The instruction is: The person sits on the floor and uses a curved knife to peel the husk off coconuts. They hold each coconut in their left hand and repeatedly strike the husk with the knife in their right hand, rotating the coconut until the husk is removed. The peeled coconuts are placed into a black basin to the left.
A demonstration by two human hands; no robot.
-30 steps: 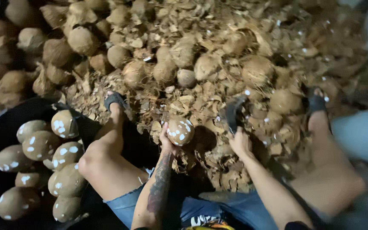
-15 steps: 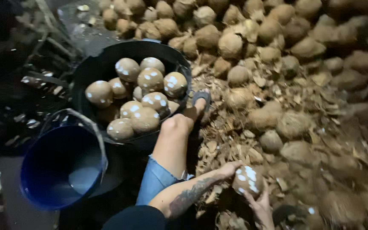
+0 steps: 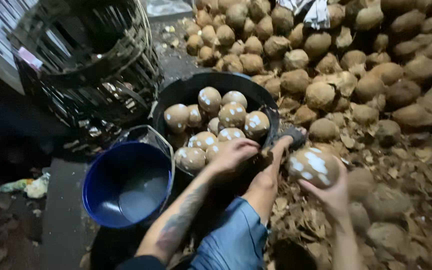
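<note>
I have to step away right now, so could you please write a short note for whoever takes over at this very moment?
Left hand: open, palm down, resting at the rim of the round black tub, touching the peeled brown coconuts flecked with white piled in it.
Right hand: gripping one peeled brown coconut with white patches, held above the husk chips, apart from the tub.
Nearby: blue plastic bucket left of the tub; woven basket behind it.
Done: the tub holds about a dozen peeled coconuts.
Left: the held coconut is not in the tub; a large heap of unpeeled husky coconuts remains.
</note>
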